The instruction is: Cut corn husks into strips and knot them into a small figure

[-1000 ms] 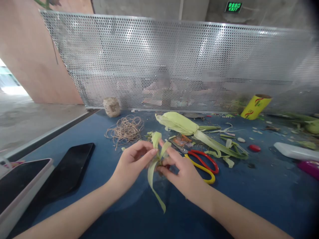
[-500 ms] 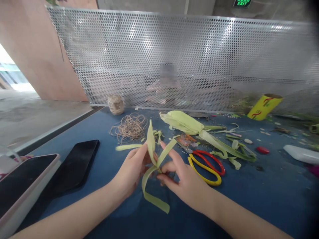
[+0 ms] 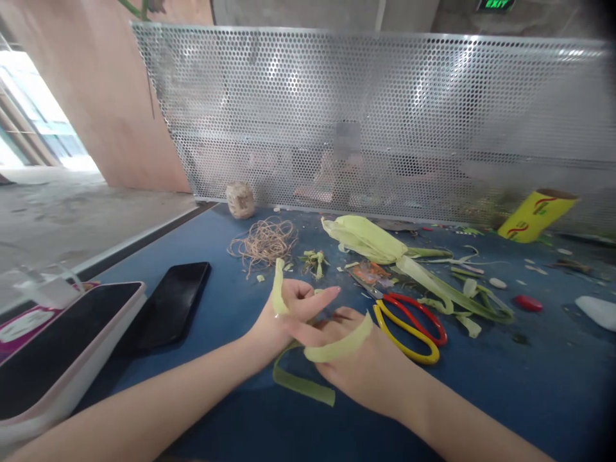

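Note:
Pale green corn husk strips [image 3: 337, 345] are bunched between my two hands, close together above the blue table. My left hand [image 3: 274, 328] is closed on them, with one strip end standing up beside its thumb. My right hand [image 3: 360, 378] is curled against the left fingers and closed on the husk; a strip lies across its back. Another strip hangs below the hands toward the table. Where the strips cross is hidden by the fingers. Just beyond my hands lies a small knotted husk piece [image 3: 315, 262]. Red-and-yellow-handled scissors [image 3: 409, 327] rest right of my right hand.
Tangled twine [image 3: 264, 242] and a wrapped roll [image 3: 240, 199] lie behind. A husked corn cob [image 3: 366, 237] with trailing leaves is at centre right, a yellow tube [image 3: 536, 217] farther right. Phones [image 3: 180, 301] lie left. A perforated metal panel [image 3: 298, 115] borders the back.
My hands have come together and the fingers now overlap. One husk strip has swung down over the back of my right hand. The view has shifted slightly left.

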Demonstrator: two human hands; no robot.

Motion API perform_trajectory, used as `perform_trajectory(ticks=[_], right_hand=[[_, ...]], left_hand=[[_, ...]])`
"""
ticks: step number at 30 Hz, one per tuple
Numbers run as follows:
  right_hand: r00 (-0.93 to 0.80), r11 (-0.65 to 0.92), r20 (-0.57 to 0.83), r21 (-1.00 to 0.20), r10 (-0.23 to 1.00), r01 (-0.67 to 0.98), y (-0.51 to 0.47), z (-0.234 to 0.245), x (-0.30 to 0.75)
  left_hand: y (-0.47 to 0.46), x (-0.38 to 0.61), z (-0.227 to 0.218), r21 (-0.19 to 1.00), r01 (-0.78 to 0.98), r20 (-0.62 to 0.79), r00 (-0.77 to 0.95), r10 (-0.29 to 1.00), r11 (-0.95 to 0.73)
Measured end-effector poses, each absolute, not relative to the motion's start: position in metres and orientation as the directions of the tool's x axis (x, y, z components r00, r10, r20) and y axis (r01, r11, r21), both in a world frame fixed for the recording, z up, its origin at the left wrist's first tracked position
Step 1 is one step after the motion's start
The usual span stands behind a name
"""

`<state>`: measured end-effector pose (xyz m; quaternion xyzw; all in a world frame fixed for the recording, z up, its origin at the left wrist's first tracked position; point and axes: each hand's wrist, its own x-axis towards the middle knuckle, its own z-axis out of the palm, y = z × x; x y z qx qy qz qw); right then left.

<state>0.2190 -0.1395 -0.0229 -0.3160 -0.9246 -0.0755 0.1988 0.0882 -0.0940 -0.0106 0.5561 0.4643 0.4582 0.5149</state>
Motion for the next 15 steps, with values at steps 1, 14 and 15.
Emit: perform_trajectory(ticks=[1, 14, 15], right_hand=[[-0.717, 0.777, 0.435, 0.061, 0.544, 0.627, -0.140, -0.024, 0.220], [-0.276, 0.436, 0.338, -0.703, 0.900, 0.562, -0.138, -0.019, 0.230], [-0.252, 0.398, 0.310, -0.758, 0.917, 0.517, -0.136, -0.021, 0.230]], left_hand=[[-0.094, 0.090, -0.009, 0.999, 0.048, 0.016, 0.147, 0.989, -0.024], [-0.101, 0.090, 0.004, 0.922, -0.058, -0.329, 0.409, 0.851, 0.384], [-0.101, 0.089, 0.002, 0.904, -0.096, -0.342, 0.425, 0.838, 0.417]])
